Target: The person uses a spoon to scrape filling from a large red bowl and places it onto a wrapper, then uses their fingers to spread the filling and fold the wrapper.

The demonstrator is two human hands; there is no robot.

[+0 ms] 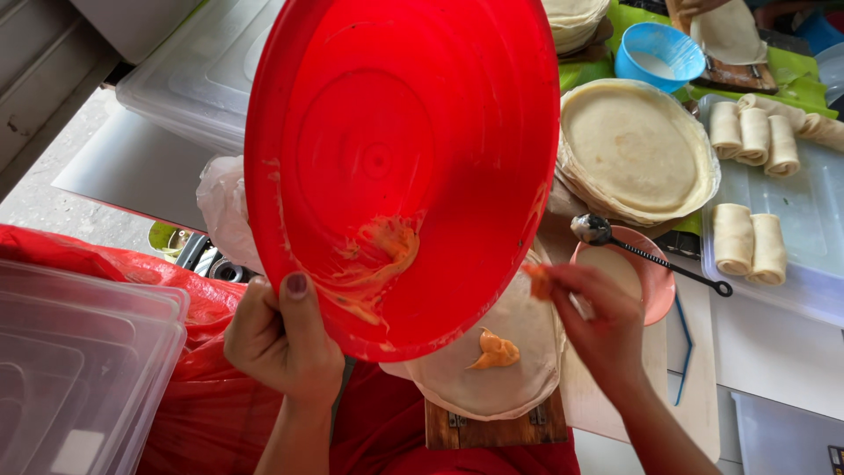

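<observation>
1. My left hand grip is closed on the lower rim of the red basin, which is tilted with its open face toward me.
2. Orange paste clings just above that grip, smeared toward the rim.
3. My right hand grip pinches a paste-tipped scraper, right of the basin.
4. Below both, a flat wrapper on the counter carries a dab.
</observation>
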